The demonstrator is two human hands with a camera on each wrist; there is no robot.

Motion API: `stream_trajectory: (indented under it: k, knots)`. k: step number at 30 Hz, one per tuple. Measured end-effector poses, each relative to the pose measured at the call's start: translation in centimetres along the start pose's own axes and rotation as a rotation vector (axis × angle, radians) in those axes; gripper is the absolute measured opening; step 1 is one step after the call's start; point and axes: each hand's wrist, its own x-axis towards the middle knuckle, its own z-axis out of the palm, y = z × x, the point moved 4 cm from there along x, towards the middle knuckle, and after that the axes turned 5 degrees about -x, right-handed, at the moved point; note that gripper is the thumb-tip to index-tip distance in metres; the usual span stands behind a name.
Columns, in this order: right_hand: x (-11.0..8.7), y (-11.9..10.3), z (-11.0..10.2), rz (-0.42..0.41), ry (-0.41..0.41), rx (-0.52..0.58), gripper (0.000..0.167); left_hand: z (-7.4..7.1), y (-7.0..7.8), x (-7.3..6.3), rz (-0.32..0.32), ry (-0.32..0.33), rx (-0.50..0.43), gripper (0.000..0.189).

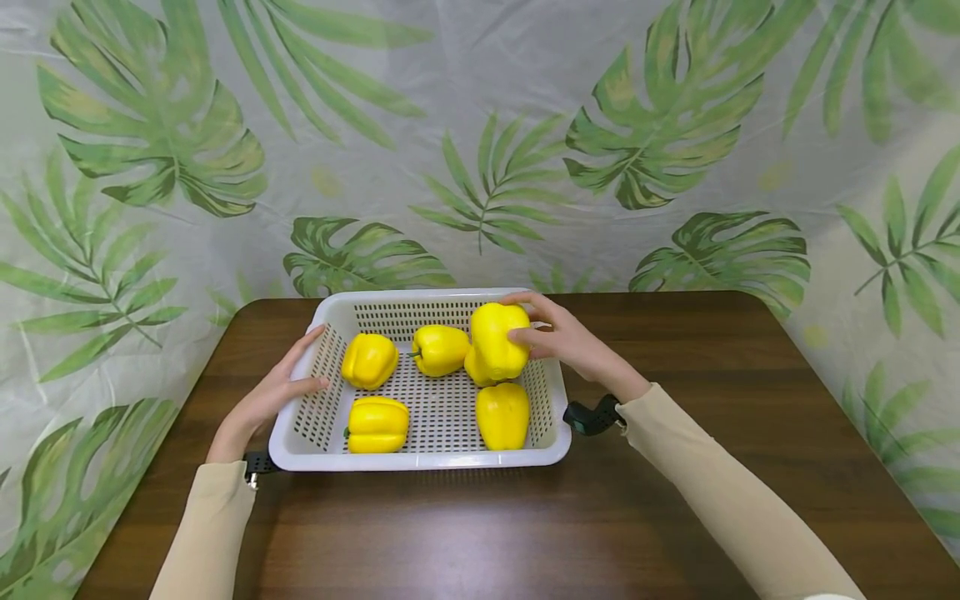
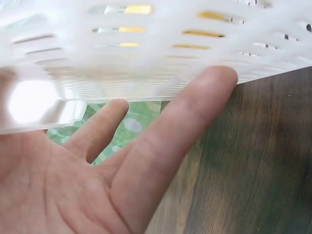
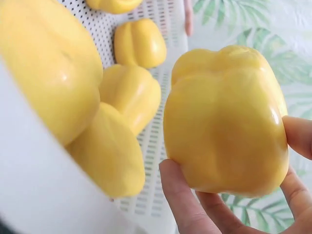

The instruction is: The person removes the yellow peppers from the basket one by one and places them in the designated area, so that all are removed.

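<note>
Yellow bell pepper [image 1: 497, 340] is pinched between thumb and fingers of the right hand [image 1: 566, 340]; in the head view it sits at 9 o'clock from that hand, over the 2 o'clock part of a white plastic basket [image 1: 420, 461]. Inside are five loose peppers: 10 o'clock pepper [image 1: 370, 362], 8 o'clock pepper [image 1: 377, 425], 12 o'clock pepper [image 1: 440, 350], 4 o'clock pepper [image 1: 502, 417], and 2 o'clock pepper [image 1: 476, 368], partly covered by the held one. Left hand [image 1: 266, 396] is at the basket's 9 o'clock side, straight fingers spread wide against the wall.

Right wrist view shows what the head view hides: most of the 2 o'clock pepper, and the fingers beneath the held pepper. Left wrist view alone shows the left palm and yellow through the wall slots. Basket stands on a brown table [image 1: 675, 500]; leaf-patterned cloth [image 1: 517, 75] hangs beyond, at 12 o'clock.
</note>
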Motion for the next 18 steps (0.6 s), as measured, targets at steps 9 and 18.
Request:
stream_trajectory:
  k: [9, 18]
  knots:
    - [-1.3, 0.1, -2.4, -0.013, 0.083, 0.03, 0.052, 0.0, -0.1, 0.1, 0.002, -0.008, -0.03, 0.08]
    - [-2.4, 1.2, -4.5, 0.023, 0.162, 0.045, 0.053, 0.1, -0.1, 0.0, 0.005, 0.009, -0.019, 0.08]
